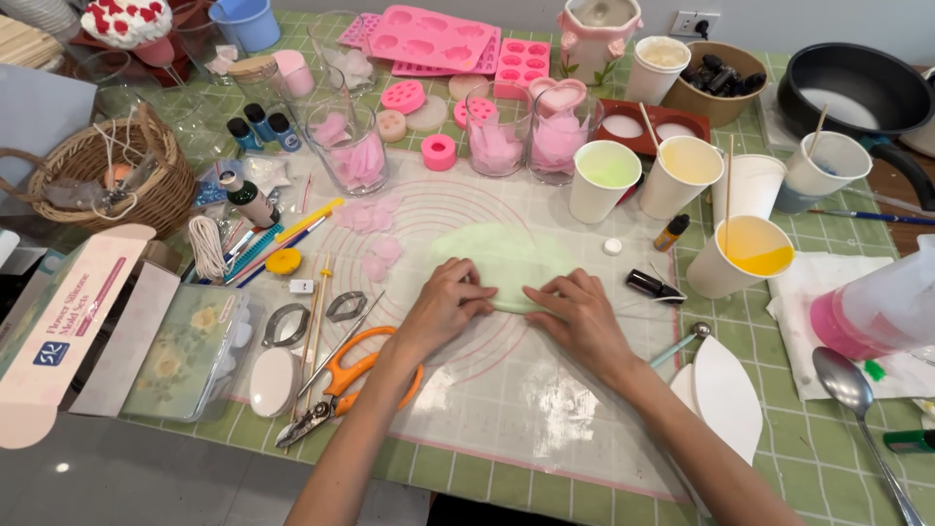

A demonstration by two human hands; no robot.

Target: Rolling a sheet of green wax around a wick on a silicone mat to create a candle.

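While both hands press flat, fingers together, on the near edge of a pale green wax disc, the left hand and right hand lie side by side with fingertips nearly meeting, neither pinching nor lifting anything. That disc lies at the middle of a translucent silicone mat printed with pink rings, spread over a green checked cloth that covers the bench. Near the left edge of the mat lie orange-handled scissors, beside metal petal cutters and thin wooden sticks. Toward the left edge of the bench sit a wicker basket and an open cardboard box. Along the far edge stand pink silicone moulds, glass jars of pink petals and a black pan at the far right corner. Right of the disc, paper cups hold green, yellow and orange liquid wax. A metal spoon rests on white paper toward the right edge, and a pale wall with a socket rises behind the bench.
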